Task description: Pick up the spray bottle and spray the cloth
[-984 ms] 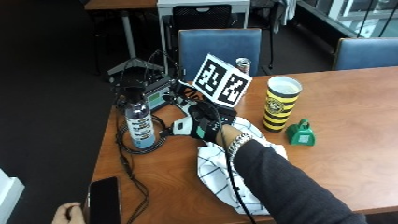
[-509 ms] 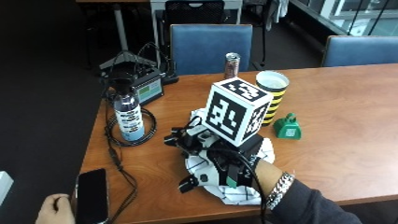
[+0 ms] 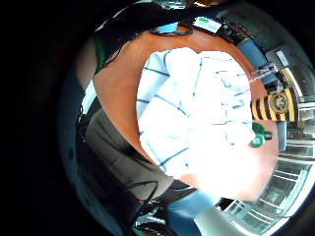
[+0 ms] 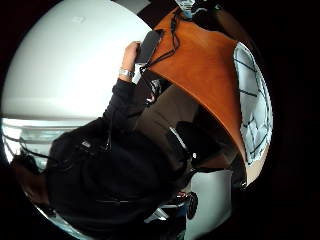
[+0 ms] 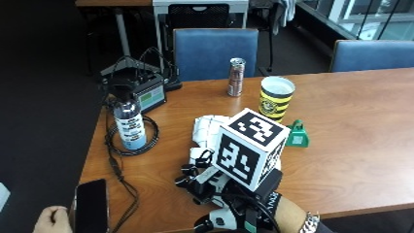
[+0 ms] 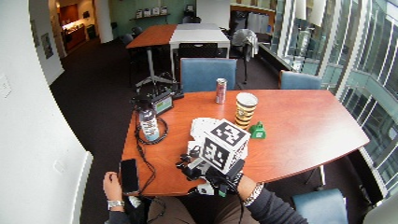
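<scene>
The gloved right hand (image 5: 223, 187) sits at the lower middle of the outside view, wrist toward the bottom edge, back of the hand up, fingers (image 5: 194, 172) reaching to the upper left and loosely bent, gripping nothing. The bare left hand (image 5: 52, 219) lies in the lower left corner, fingers curled.

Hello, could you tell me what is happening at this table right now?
A person sits at the table with the gloved right hand hovering over the near end of a white checked cloth; whether its fingers touch the cloth cannot be seen. The spray bottle stands untouched beside it, inside a loop of cable. The bare hand rests by a phone at the table's edge.
</scene>
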`<move>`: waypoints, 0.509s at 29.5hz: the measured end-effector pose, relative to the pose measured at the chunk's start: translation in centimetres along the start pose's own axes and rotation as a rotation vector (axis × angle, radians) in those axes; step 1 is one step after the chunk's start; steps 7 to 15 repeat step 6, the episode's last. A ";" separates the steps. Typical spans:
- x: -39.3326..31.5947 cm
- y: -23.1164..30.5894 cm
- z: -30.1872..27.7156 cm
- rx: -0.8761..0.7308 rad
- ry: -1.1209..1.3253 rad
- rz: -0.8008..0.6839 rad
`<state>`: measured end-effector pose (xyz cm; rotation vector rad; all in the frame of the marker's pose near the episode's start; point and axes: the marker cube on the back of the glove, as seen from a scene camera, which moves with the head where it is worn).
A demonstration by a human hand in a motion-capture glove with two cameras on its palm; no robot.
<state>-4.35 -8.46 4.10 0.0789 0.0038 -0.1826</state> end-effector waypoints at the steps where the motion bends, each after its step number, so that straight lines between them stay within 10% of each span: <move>1: 0.0 0.1 0.1 -0.004 0.001 -0.001; 15: 0.1 0.3 0.2 -0.015 -0.028 -0.005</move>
